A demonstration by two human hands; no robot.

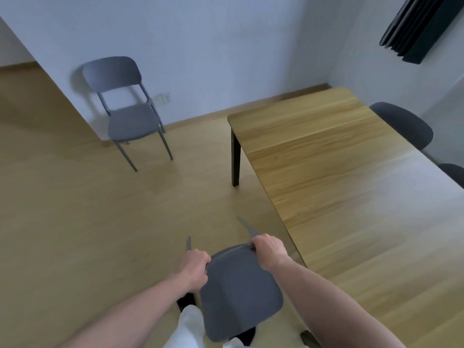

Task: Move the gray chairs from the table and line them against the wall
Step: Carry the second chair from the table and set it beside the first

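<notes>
A gray chair (pixel 241 290) is right below me at the bottom centre, its seat facing up and two legs poking forward. My left hand (pixel 194 266) grips the seat's left front edge and my right hand (pixel 270 251) grips its right front edge. It sits beside the near left side of the wooden table (pixel 351 187). Another gray chair (pixel 130 109) stands upright with its back against the far wall (pixel 200 46). Two more gray chairs, one (pixel 404 124) and the other (pixel 454 173), show only their backs behind the table's right side.
The table has a black leg (pixel 235 156) at its far left corner. A wooden floor (pixel 75 209) spreads between me and the wall. Wall sockets (pixel 162 98) sit behind the standing chair. A dark curtain (pixel 416 23) hangs at top right.
</notes>
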